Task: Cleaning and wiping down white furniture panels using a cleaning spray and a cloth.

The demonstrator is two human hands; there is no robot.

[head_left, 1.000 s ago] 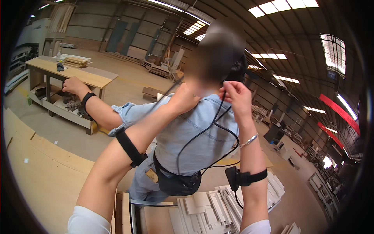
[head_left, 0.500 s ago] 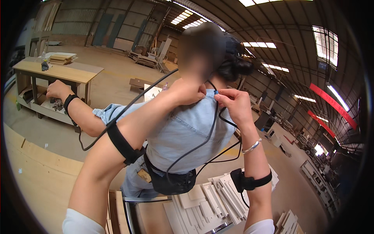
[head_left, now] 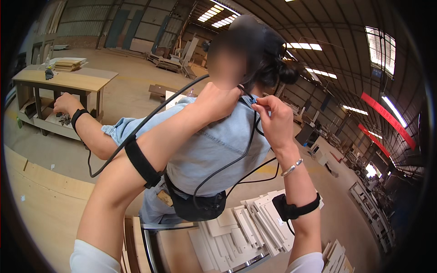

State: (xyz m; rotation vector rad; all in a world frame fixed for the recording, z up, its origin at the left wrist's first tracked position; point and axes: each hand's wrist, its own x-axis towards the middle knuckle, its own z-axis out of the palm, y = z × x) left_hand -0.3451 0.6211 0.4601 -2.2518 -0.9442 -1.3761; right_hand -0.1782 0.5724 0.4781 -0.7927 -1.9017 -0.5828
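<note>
In front of me stands a person in a light blue denim shirt, back toward me, with a black waist pouch. A black cable runs from the collar down the back. My right hand pinches a small blue clip by the cable at the collar. My left hand is closed at the other side of the collar, close to the cable; what its fingertips hold is hidden. Black straps circle both my forearms. The other person's left hand reaches out to the left, a black band at its wrist.
White panels lie stacked on a metal-framed cart below. A pale wooden board surface fills the lower left. Behind the person's arm is a workbench with boards and a dark glove. Machinery lines the right side.
The blue clip has tilted, and my right fingers have shifted around it. My left hand has moved slightly up and right along the collar. The view has shifted a little.
</note>
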